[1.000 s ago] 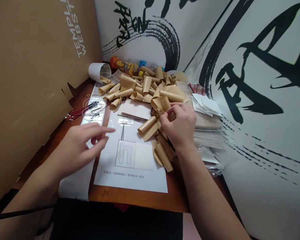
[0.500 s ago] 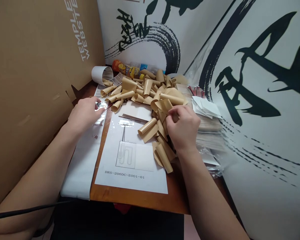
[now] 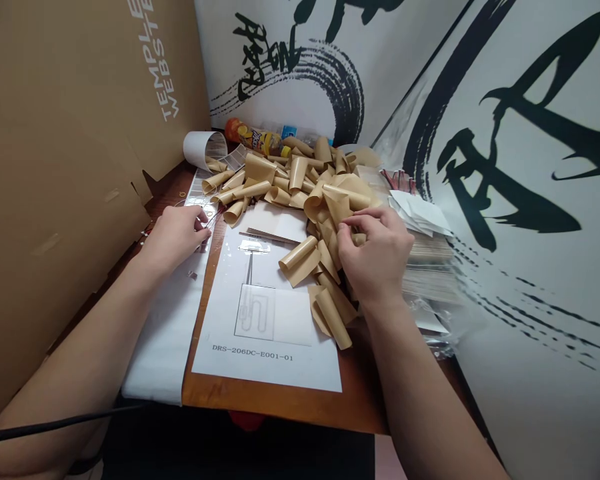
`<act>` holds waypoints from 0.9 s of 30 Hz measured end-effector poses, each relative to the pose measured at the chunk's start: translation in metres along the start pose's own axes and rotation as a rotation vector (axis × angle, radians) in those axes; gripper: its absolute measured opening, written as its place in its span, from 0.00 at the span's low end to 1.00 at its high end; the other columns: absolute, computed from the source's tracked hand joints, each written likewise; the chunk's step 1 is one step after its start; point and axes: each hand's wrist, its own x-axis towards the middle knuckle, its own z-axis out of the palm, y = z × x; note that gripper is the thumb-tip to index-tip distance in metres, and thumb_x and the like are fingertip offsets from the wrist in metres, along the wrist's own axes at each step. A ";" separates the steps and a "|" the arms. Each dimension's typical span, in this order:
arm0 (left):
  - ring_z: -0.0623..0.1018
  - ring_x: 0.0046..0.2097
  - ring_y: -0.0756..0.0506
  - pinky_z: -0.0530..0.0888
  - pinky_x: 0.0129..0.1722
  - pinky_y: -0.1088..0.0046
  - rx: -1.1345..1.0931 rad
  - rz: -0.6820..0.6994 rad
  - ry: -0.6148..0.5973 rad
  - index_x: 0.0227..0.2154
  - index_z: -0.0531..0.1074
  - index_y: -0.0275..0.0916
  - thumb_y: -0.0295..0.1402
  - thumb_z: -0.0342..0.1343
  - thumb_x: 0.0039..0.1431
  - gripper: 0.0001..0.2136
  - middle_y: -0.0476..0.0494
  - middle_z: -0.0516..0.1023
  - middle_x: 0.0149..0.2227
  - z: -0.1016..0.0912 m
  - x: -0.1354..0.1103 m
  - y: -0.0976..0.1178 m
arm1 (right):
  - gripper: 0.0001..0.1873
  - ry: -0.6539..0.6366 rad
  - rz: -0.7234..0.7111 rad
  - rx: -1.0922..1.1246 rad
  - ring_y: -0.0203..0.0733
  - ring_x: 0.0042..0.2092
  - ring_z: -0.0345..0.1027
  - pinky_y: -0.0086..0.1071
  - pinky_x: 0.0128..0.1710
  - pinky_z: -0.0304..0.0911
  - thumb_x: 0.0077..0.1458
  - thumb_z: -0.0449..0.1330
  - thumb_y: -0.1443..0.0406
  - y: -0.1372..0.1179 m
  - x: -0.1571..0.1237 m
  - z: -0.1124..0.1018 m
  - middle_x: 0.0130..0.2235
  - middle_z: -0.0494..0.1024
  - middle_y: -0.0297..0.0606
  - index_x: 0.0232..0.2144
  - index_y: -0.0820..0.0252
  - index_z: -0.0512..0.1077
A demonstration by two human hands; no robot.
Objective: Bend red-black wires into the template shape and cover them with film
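My left hand [image 3: 175,233] is over the white strip with small stickers [image 3: 200,197], at the left of the desk. Its fingers are half curled and point away from me, with thin dark red wires [image 3: 219,212] close to the fingertips. Whatever it grips is hidden or too small to make out. My right hand [image 3: 375,253] is at the right side of the heap, thumb and forefinger pinched at a piece of curled brown paper [image 3: 336,207]. Between both hands, a white sheet with a line drawing [image 3: 265,360] lies flat, partly under a small stack of pale cards [image 3: 277,223].
More curled brown papers [image 3: 297,173] pile up at the back. Behind them lie a drink bottle [image 3: 255,140] and a tipped white paper tube [image 3: 196,150]. Bagged stacks of cards [image 3: 427,267] stand at the right. A tall cardboard wall [image 3: 70,167] borders the left.
My left hand has shifted slightly left and down, away from the wires. The right hand remains at the brown paper, a little further right in view; the camera view has shifted slightly.
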 end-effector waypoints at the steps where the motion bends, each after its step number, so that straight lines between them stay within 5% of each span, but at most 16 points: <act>1: 0.79 0.33 0.44 0.73 0.32 0.71 -0.009 0.000 0.001 0.37 0.77 0.41 0.34 0.61 0.55 0.08 0.44 0.84 0.36 0.001 0.000 0.000 | 0.06 -0.004 0.005 -0.005 0.54 0.45 0.71 0.49 0.47 0.61 0.56 0.58 0.66 -0.001 0.000 0.000 0.40 0.78 0.45 0.29 0.58 0.75; 10: 0.80 0.39 0.42 0.76 0.38 0.68 -0.032 0.006 0.084 0.41 0.79 0.40 0.30 0.57 0.55 0.11 0.43 0.84 0.39 -0.006 -0.004 0.010 | 0.08 0.027 -0.013 -0.021 0.49 0.40 0.71 0.44 0.43 0.63 0.57 0.57 0.65 0.002 0.003 -0.003 0.34 0.77 0.41 0.29 0.58 0.74; 18: 0.79 0.38 0.42 0.73 0.40 0.65 -0.020 0.051 0.227 0.41 0.81 0.42 0.35 0.56 0.61 0.10 0.43 0.84 0.39 -0.012 -0.009 0.014 | 0.09 0.260 0.022 0.039 0.47 0.37 0.70 0.42 0.39 0.63 0.62 0.51 0.65 -0.001 0.005 -0.007 0.35 0.76 0.42 0.36 0.58 0.72; 23: 0.78 0.36 0.46 0.73 0.40 0.69 -0.171 0.316 0.300 0.37 0.81 0.41 0.33 0.58 0.60 0.07 0.45 0.83 0.38 -0.008 -0.009 0.018 | 0.07 0.256 0.001 0.025 0.46 0.36 0.70 0.41 0.38 0.65 0.61 0.54 0.65 -0.002 0.006 -0.009 0.36 0.77 0.41 0.37 0.57 0.72; 27: 0.76 0.30 0.50 0.72 0.36 0.73 -0.316 0.576 0.270 0.35 0.81 0.38 0.32 0.61 0.60 0.05 0.47 0.82 0.32 0.000 -0.011 0.025 | 0.05 0.094 -0.112 0.049 0.40 0.30 0.68 0.37 0.34 0.65 0.60 0.56 0.64 -0.012 0.007 -0.018 0.34 0.77 0.38 0.35 0.57 0.73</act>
